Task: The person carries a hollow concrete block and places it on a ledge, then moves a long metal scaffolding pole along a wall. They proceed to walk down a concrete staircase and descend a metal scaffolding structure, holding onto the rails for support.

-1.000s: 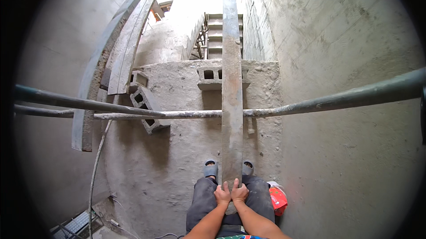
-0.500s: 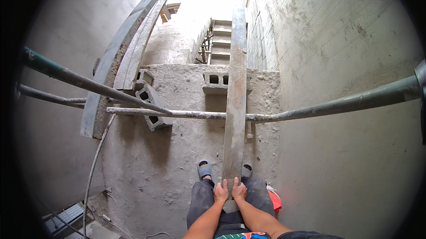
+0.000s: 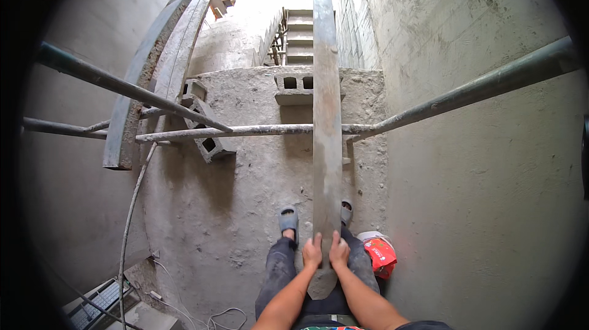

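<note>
A long, straight grey beam [image 3: 327,146], stained with cement and rust-brown marks, runs from between my legs toward the bright far opening. My left hand [image 3: 312,251] grips its left edge close to the near end, the thumb lying along the top. On the opposite edge my right hand [image 3: 338,251] holds it level with the left, its fingers wrapped underneath and partly hidden. Midway, the beam passes over a horizontal scaffold pipe [image 3: 257,130]; whether they touch I cannot tell. The far end fades into glare.
Two more long beams [image 3: 147,66] lean at the left beside a green pipe [image 3: 123,86]. Hollow blocks [image 3: 211,146] lie below them, another block [image 3: 294,88] near the landing's edge. Steps [image 3: 300,38] lie beyond. A red bag [image 3: 380,256] sits by my right leg; cables [image 3: 184,311] trail lower left.
My view has shifted, so pipes, blocks and steps appear higher. My feet have moved slightly, and more of the red bag shows. Both hands keep their grip on the beam.
</note>
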A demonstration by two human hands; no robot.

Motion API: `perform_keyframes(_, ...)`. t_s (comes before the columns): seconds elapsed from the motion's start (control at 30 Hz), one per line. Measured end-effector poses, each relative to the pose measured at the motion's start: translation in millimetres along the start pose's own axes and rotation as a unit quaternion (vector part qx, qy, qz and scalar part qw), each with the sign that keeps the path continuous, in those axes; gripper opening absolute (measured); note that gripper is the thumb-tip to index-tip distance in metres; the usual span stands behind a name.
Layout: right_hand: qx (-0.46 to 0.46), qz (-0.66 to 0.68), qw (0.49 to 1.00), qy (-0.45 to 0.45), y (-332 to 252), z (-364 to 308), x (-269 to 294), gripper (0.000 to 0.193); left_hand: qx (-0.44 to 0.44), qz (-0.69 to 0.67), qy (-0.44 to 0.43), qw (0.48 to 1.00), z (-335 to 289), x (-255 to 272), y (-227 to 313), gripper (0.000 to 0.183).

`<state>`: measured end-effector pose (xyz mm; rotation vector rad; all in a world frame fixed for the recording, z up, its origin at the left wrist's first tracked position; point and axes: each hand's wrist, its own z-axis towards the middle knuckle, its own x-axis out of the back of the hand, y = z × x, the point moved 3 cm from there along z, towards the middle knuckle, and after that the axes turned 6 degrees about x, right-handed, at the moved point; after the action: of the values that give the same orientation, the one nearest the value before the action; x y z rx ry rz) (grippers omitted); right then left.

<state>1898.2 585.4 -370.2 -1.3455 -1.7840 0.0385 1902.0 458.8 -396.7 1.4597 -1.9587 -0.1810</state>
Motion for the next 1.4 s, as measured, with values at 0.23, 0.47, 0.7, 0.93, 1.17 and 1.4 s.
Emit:
perform_keyframes(0.23, -0.076, -0.059, 0.995, 0.007, 115, -123, -31, 0.074, 0.098, 0.067, 0.025, 0.993, -103, 5, -132, 0.065)
perform_keyframes(0.47, -0.048, -0.030, 0.997, 0.046, 136, -125, -41, 0.069, -0.034, 0.016, 0.130, 0.991, -98, -14, -157, 0.072)
perform_keyframes(0.7, -0.038, -0.038, 0.998, 0.035, 148, -119, -47, 0.071, -0.004, -0.019, 0.153, 0.988, -95, -29, -175, 0.083)
perform_keyframes(0.93, -0.023, -0.040, 0.998, 0.039, 158, -119, -43, 0.072, -0.009, -0.003, 0.160, 0.987, -101, -36, -179, 0.080)
perform_keyframes(1.17, -0.016, -0.007, 1.000, 0.020, 152, -112, -29, 0.070, -0.025, 0.005, 0.171, 0.985, -93, -53, -194, 0.072)
perform_keyframes(1.4, -0.006, -0.014, 0.999, 0.048, 158, -117, -33, 0.068, -0.008, -0.011, 0.143, 0.990, -101, -46, -183, 0.075)
